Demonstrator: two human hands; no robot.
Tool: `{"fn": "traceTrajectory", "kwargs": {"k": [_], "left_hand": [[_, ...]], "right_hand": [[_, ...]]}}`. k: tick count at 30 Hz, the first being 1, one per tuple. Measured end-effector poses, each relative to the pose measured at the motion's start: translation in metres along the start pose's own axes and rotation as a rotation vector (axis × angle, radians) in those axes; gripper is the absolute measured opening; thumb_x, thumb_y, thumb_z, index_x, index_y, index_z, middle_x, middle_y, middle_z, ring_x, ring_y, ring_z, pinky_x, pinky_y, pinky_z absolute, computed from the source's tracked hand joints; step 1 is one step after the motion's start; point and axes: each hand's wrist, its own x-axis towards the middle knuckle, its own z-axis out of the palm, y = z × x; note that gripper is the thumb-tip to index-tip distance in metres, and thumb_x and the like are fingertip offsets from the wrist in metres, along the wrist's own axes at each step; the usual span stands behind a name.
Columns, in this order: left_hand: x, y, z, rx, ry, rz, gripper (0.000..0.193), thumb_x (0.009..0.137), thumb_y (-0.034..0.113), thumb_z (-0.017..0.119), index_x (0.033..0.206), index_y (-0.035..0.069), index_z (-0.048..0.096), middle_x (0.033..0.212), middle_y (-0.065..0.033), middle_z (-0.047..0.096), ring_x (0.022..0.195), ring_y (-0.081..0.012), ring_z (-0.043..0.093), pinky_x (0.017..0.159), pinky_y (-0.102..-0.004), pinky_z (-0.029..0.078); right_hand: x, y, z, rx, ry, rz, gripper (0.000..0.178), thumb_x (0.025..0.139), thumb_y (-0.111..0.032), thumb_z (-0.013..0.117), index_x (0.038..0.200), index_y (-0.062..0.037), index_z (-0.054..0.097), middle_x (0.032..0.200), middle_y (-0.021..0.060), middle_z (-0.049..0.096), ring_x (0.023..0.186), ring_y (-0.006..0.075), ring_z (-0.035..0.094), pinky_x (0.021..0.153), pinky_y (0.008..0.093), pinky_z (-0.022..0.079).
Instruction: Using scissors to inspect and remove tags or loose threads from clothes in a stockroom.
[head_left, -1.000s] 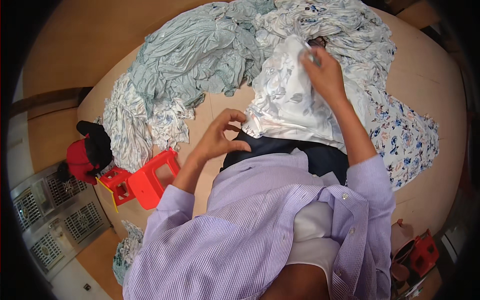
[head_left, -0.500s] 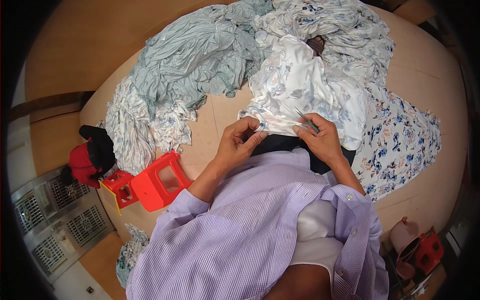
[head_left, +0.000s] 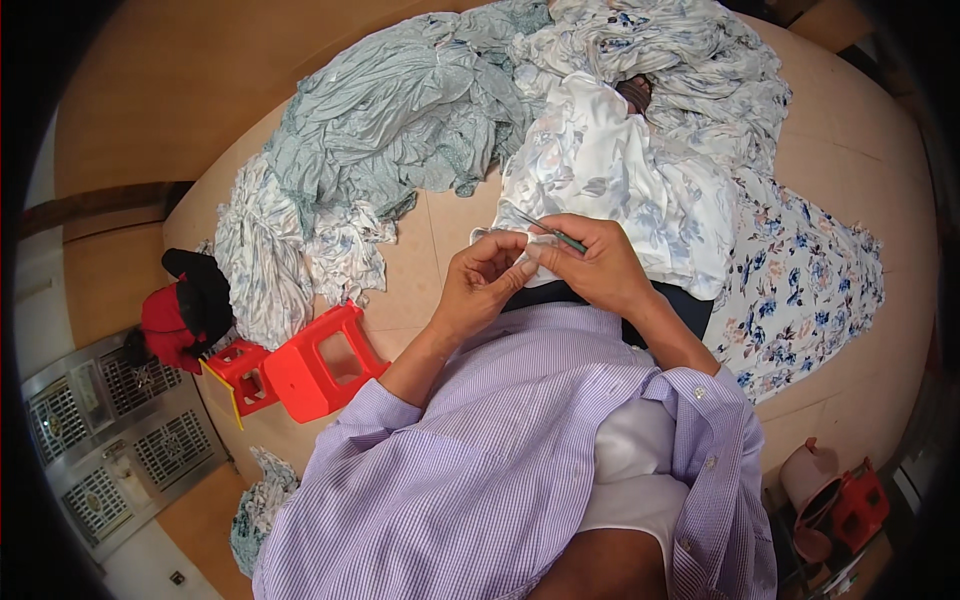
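A white fabric piece with pale blue and grey flowers [head_left: 620,190] lies across my lap, its near edge bunched up between my hands. My left hand [head_left: 478,285] is closed, with thumb and index finger pinching that edge. Right beside it, almost touching, my right hand [head_left: 595,265] has its thumb and fingertips on the same edge. Thread snips [head_left: 560,236] with thin metal points and a dark green handle are held in the right hand, points toward the upper left. The fingers partly hide the handle.
Grey-green fabric [head_left: 400,110] is heaped at the far left, white floral fabric [head_left: 700,80] at the far right. A floral piece [head_left: 800,290] spreads out at my right. Red stools [head_left: 315,370] stand at my left, near a red and black bundle [head_left: 180,315]. A pink bucket [head_left: 808,475] sits lower right.
My right hand has moved left along the fabric edge, with the snips, up to my left hand. The left hand has stayed about where it was, still pinching.
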Motion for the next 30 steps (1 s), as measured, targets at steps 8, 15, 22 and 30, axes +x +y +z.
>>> {"fn": "traceTrajectory", "kwargs": {"k": [8, 15, 22, 30], "left_hand": [[-0.003, -0.003, -0.005, 0.011, 0.006, -0.073, 0.018, 0.088, -0.002, 0.063, 0.106, 0.0, 0.062, 0.084, -0.0008, 0.063, 0.067, -0.0036, 0.052, 0.06, -0.014, 0.041], [-0.001, 0.005, 0.004, -0.034, 0.03, -0.076, 0.019, 0.088, -0.001, 0.063, 0.108, 0.001, 0.061, 0.078, 0.0004, 0.061, 0.064, -0.0031, 0.05, 0.056, -0.0141, 0.038], [0.005, 0.012, 0.008, 0.064, 0.011, -0.017, 0.02, 0.088, 0.004, 0.065, 0.107, 0.001, 0.06, 0.07, 0.0012, 0.057, 0.052, -0.0025, 0.044, 0.045, -0.0144, 0.031], [0.005, 0.01, 0.0, 0.121, -0.035, -0.017, 0.02, 0.088, 0.002, 0.065, 0.107, 0.002, 0.062, 0.068, 0.0012, 0.057, 0.052, -0.0026, 0.043, 0.046, -0.0145, 0.031]], "right_hand": [[0.002, 0.0, 0.0, -0.112, 0.008, -0.089, 0.012, 0.087, -0.006, 0.063, 0.093, 0.0045, 0.065, 0.074, -0.0012, 0.057, 0.067, 0.0062, 0.043, 0.061, 0.0186, 0.037], [0.001, 0.003, 0.001, -0.121, 0.006, -0.013, 0.008, 0.087, -0.005, 0.062, 0.088, 0.003, 0.062, 0.072, -0.0013, 0.056, 0.066, 0.0063, 0.042, 0.059, 0.0194, 0.036], [-0.002, 0.002, 0.005, -0.099, 0.053, -0.077, 0.007, 0.085, -0.005, 0.062, 0.082, 0.0014, 0.06, 0.066, 0.0022, 0.054, 0.059, 0.0115, 0.042, 0.054, 0.0254, 0.037], [-0.006, -0.004, 0.008, -0.329, 0.094, -0.295, 0.008, 0.084, -0.005, 0.062, 0.082, 0.0018, 0.06, 0.066, 0.004, 0.054, 0.058, 0.0133, 0.043, 0.054, 0.0264, 0.037]]}}
